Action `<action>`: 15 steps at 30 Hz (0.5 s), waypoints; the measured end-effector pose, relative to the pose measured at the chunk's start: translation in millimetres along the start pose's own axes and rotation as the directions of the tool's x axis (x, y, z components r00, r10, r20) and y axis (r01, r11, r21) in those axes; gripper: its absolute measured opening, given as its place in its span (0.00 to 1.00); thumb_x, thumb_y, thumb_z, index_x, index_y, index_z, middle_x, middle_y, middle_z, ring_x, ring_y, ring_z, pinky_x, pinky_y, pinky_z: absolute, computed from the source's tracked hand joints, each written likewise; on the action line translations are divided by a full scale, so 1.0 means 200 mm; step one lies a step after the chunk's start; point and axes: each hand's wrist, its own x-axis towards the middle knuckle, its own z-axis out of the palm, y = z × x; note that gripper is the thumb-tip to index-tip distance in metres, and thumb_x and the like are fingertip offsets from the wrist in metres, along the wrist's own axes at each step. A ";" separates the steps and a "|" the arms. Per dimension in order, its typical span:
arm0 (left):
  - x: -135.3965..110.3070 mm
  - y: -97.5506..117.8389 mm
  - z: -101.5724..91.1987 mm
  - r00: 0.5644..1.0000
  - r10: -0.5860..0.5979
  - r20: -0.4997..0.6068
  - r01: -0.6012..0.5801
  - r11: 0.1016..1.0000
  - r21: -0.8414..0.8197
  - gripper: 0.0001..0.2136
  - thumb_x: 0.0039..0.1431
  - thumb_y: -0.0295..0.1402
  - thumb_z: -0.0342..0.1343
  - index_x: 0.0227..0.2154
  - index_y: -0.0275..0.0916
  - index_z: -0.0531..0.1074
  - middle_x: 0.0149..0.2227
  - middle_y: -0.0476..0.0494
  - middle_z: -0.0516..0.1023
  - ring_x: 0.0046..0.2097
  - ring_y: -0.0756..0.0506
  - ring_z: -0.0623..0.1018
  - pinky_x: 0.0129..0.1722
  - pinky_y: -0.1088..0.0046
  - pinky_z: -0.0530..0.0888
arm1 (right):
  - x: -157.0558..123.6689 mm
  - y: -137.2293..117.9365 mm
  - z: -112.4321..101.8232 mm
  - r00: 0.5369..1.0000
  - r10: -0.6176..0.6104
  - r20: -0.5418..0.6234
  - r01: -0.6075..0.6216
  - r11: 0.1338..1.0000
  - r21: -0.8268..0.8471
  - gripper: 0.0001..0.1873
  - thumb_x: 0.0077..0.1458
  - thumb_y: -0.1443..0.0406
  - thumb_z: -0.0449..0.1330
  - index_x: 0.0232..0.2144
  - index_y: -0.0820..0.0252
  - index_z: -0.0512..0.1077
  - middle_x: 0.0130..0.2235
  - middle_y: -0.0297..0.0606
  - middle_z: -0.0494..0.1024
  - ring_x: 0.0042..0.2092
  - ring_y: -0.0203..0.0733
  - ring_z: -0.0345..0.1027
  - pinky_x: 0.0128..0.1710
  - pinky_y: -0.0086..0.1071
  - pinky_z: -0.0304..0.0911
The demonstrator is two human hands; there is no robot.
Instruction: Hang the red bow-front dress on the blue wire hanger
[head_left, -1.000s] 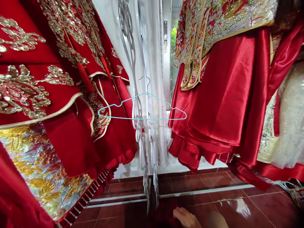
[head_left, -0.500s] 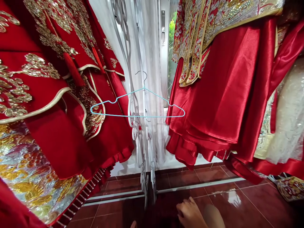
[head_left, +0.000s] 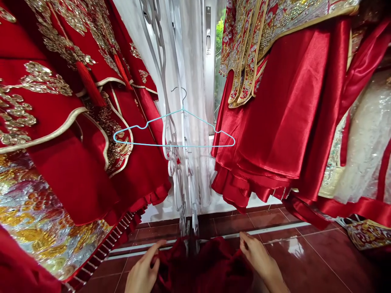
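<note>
A dark red velvety garment (head_left: 207, 264) is spread between my two hands at the bottom of the view, its lower part cut off by the frame. My left hand (head_left: 143, 268) pinches its left edge, thumb and fingers bent together. On the opposite edge, my right hand (head_left: 259, 258) grips the cloth with curled fingers. Above and beyond both hands, a thin light blue hanger (head_left: 195, 145) with a metal hook hangs with no garment on it. It is in front of the white scrolled metal rack (head_left: 172, 162), apart from the cloth I hold.
Red garments with gold beading (head_left: 91, 134) hang close on the left. Red satin skirts (head_left: 271, 110) under a beaded top hang on the right, beside a white sheer dress (head_left: 360, 138). A white curtain (head_left: 195, 73) and window are behind. Pale rack bars run low over dark red floor tiles (head_left: 305, 264).
My left hand has come up into view and my right hand has risen slightly. The dark red garment has been raised and spread between them. The whole scene has shifted slightly with the camera.
</note>
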 end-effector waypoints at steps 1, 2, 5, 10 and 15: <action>0.01 0.01 -0.03 0.999 0.013 -0.051 -0.013 1.000 -0.006 0.20 0.58 0.31 0.47 0.47 0.53 0.80 0.48 0.53 0.84 0.45 0.43 0.85 0.40 0.76 0.80 | 0.00 0.00 -0.04 1.000 0.000 0.015 0.000 1.000 0.014 0.19 0.57 0.70 0.45 0.37 0.57 0.76 0.36 0.43 0.82 0.37 0.44 0.78 0.38 0.33 0.68; 0.01 0.01 -0.06 0.996 0.034 -0.088 -0.036 0.999 -0.016 0.19 0.58 0.32 0.48 0.46 0.52 0.80 0.48 0.52 0.83 0.45 0.43 0.85 0.40 0.76 0.80 | 0.00 0.00 -0.07 1.000 0.006 0.029 -0.006 1.000 0.027 0.19 0.55 0.70 0.46 0.41 0.57 0.75 0.38 0.43 0.82 0.39 0.45 0.78 0.40 0.33 0.68; 0.01 0.00 -0.11 0.983 0.124 -0.137 -0.132 0.990 -0.046 0.17 0.59 0.36 0.50 0.45 0.50 0.81 0.49 0.51 0.83 0.48 0.43 0.84 0.45 0.76 0.80 | -0.03 -0.02 -0.09 0.990 0.138 -0.016 -0.138 0.990 0.043 0.18 0.52 0.67 0.50 0.43 0.55 0.74 0.35 0.40 0.82 0.36 0.47 0.78 0.37 0.34 0.68; -0.03 -0.02 -0.14 0.970 0.200 -0.139 -0.206 0.978 -0.025 0.17 0.61 0.39 0.51 0.48 0.50 0.81 0.50 0.51 0.83 0.53 0.42 0.81 0.49 0.74 0.78 | -0.04 -0.07 -0.06 0.966 0.216 -0.142 -0.172 0.947 0.271 0.10 0.56 0.58 0.49 0.25 0.53 0.63 0.23 0.34 0.73 0.26 0.42 0.70 0.29 0.31 0.66; -0.06 0.01 -0.19 0.970 0.170 -0.176 -0.184 0.980 -0.069 0.19 0.62 0.39 0.52 0.53 0.51 0.78 0.53 0.53 0.80 0.56 0.41 0.79 0.52 0.72 0.77 | -0.02 -0.03 -0.09 0.998 0.067 -0.023 -0.044 0.842 0.537 0.13 0.49 0.59 0.56 0.38 0.53 0.69 0.37 0.40 0.82 0.39 0.45 0.78 0.43 0.35 0.72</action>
